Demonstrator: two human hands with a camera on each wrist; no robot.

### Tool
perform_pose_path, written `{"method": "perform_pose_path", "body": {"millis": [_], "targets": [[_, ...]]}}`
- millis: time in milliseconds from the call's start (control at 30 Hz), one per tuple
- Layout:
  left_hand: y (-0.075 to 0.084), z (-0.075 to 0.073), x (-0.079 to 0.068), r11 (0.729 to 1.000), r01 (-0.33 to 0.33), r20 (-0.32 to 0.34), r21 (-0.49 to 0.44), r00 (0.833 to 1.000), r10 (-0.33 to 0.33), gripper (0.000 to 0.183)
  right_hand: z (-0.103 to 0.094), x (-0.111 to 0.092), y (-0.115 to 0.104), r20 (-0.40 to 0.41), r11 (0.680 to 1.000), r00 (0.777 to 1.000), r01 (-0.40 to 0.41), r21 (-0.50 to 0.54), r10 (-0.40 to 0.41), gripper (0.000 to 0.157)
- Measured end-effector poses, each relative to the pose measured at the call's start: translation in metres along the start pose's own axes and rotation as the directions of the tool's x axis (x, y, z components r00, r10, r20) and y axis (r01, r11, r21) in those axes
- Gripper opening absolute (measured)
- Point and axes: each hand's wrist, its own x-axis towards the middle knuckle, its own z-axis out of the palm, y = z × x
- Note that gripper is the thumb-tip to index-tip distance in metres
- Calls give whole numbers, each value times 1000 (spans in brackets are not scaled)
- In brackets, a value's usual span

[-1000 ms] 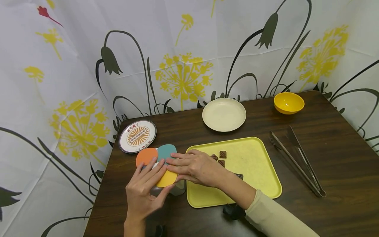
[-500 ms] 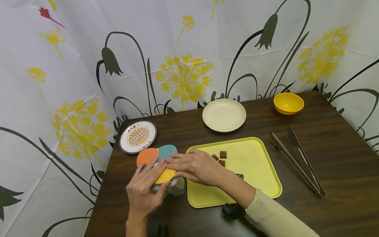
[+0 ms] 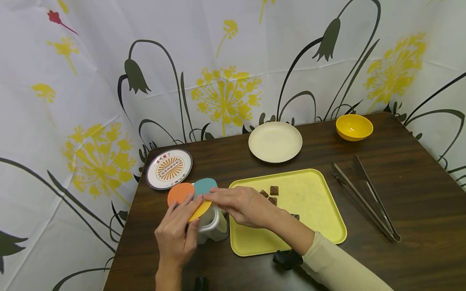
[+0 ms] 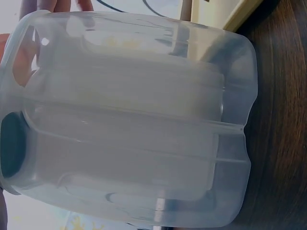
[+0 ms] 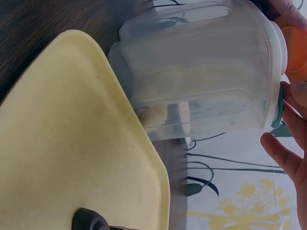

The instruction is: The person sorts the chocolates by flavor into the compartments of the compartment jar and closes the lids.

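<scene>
A translucent plastic container (image 3: pixel 215 233) stands upright left of the yellow tray, topped by orange (image 3: pixel 180 191), teal (image 3: pixel 204 186) and yellow (image 3: pixel 199 211) flap lids. The yellow flap is tilted up at its near edge, and a pale round rim shows beneath it. My left hand (image 3: pixel 174 232) rests its extended fingers on the lids, its thumb at the yellow flap's near edge. From the right, my right hand (image 3: pixel 244 205) lays straight fingers across the lid middle by the raised flap. The left wrist view shows the cloudy container wall (image 4: pixel 129 120) close up.
Several striped brown chocolate-like squares (image 3: pixel 274 190) lie on the yellow tray (image 3: pixel 316 210), partly behind my right arm. Metal tongs (image 3: pixel 367 198) lie to its right. A patterned plate (image 3: pixel 169 169), a cream plate (image 3: pixel 275 142) and a yellow bowl (image 3: pixel 354 127) stand farther back.
The yellow flap has gone from lying flat to tilted up, uncovering the rim beneath. My left thumb has moved left and my right fingers now look closer together.
</scene>
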Motion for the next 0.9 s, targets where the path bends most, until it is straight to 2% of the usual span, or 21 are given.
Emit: {"method": "perform_pose_path", "body": {"millis": [400, 900], "targets": [[1, 2, 3, 1000, 7, -44, 9, 999, -6, 43, 0, -3, -1, 23, 997, 998, -61, 54, 59, 49], [1, 1, 2, 1000, 24, -42, 18, 999, -23, 38, 6, -5, 1, -7, 991, 999, -44, 124, 45, 50]]}}
